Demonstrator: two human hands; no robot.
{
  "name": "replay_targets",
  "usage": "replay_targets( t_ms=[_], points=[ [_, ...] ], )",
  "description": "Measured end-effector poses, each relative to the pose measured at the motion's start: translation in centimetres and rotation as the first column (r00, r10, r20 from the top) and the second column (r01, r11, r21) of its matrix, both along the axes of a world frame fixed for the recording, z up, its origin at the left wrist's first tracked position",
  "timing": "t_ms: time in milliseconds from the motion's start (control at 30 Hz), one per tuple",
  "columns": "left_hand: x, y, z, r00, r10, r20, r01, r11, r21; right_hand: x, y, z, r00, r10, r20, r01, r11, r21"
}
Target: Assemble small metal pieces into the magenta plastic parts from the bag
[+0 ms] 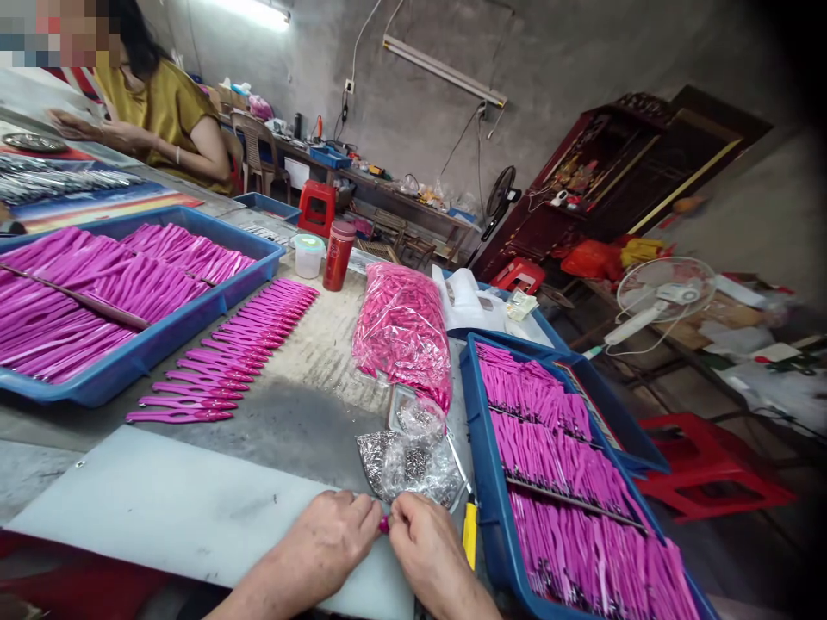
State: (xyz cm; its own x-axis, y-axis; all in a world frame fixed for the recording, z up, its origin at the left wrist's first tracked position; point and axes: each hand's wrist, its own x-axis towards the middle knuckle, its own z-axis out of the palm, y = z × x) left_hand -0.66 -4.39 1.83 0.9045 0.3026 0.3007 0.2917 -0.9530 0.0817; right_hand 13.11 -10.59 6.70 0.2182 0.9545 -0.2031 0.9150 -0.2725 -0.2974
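We read no writing anywhere; our left hand [326, 542] and right hand [423, 551] meet at the near table [303, 405] edge, fingers pinched together on a small pink piece [385, 523], too hidden to tell its direction; blue trays [481, 448] hold pink handles [556, 465], a clear bag [407, 461] holds metal bits

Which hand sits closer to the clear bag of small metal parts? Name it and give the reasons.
Right. The right hand lies directly below the clear bag of metal parts, knuckles almost at its edge. The left hand sits further left; both pinch a small pink piece together.
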Motion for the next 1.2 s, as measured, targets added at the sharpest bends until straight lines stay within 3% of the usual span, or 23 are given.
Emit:
replay_targets(
  t_ms=[233,400,633,933,1200],
  points=[
    [0.04,0.05,0.17,0.997,-0.018,-0.069,0.019,1.000,0.007,-0.03,0.05,0.00,0.998,0.044,0.035,-0.045,0.999,0.023],
    [-0.02,0.01,0.39,0.999,-0.016,-0.030,0.016,1.000,0.001,0.14,-0.25,-0.37,0.998,0.058,-0.008,-0.058,0.997,0.051],
    [0.02,0.04,0.18,0.997,-0.011,-0.073,0.011,1.000,-0.007,0.44,-0.32,-0.75,0.987,-0.065,-0.145,0.070,0.997,0.030],
    [0.03,0.01,0.39,0.996,-0.020,-0.082,0.018,1.000,-0.024,-0.30,0.13,-0.41,1.000,0.016,0.004,-0.016,1.000,0.013],
    [0.10,0.11,0.39,0.995,-0.022,-0.099,0.020,1.000,-0.016,-0.16,-0.23,-0.76,0.998,0.058,0.020,-0.059,0.996,0.070]
  ],
)
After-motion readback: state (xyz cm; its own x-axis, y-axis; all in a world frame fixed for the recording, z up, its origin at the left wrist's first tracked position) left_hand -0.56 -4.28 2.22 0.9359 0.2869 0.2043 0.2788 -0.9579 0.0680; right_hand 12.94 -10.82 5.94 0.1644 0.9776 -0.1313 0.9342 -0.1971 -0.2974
